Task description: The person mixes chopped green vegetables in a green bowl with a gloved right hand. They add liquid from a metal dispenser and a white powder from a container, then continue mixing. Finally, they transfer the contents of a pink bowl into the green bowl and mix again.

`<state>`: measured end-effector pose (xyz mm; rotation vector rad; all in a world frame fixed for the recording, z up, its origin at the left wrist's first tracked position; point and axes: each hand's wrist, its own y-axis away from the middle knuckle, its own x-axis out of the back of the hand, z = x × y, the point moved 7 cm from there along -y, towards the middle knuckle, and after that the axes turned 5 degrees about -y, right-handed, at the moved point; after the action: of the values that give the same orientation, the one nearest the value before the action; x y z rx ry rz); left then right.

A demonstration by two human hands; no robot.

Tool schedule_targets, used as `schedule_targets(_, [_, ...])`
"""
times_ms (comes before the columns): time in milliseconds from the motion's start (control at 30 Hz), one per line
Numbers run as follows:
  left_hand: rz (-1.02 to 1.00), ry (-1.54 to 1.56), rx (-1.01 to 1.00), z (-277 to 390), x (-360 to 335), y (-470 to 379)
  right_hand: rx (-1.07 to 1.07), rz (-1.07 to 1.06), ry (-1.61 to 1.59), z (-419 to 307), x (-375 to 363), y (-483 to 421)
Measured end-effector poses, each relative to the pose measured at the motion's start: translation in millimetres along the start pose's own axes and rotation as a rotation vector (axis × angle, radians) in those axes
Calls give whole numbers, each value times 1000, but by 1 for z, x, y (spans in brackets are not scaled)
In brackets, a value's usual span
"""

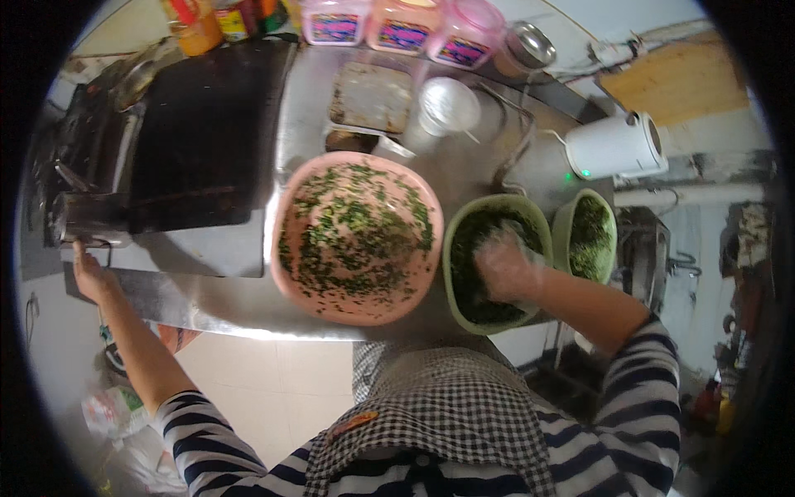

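Observation:
My right hand (506, 267), in a clear plastic glove, reaches down into a pale green tub (452, 292) of dark chopped greens (466, 248). Motion blurs it, and its fingertips are hidden, so I cannot tell whether it grips any greens. Left of that tub sits a pink plastic basin (282, 292) with chopped greens (348, 217) strewn over its bottom and sides. Far to the left, my left hand (94, 276) is at a metal vessel (93, 217) with a wire-like handle. A finger reaches the vessel's near side; whether the hand grips it is unclear.
A second green tub (562, 230) of chopped greens stands on the right of the steel counter (323, 65). Behind are a white plastic cup (444, 112), a worn square lid (372, 96), pink-lidded jars (469, 31) and a white appliance (612, 148). A black slab (199, 136) lies at left.

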<state>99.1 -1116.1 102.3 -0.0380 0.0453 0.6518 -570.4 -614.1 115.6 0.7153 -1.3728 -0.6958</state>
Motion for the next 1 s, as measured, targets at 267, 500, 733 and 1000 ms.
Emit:
schedule_targets(267, [-13,-518,-522,121,-16,182,-88,95,-8,-6,0,-33])
schedule_targets(500, [-1149,-399,113,87,-52,629,60,284,-74,1,46,21])
schedule_targets(733, [-964,-582,318,37,-72,723,339,330,71,3,51,67])
schedule_targets(1000, [-988,-754,178,15,-108,706,416,260,153,-34,-1,-39])
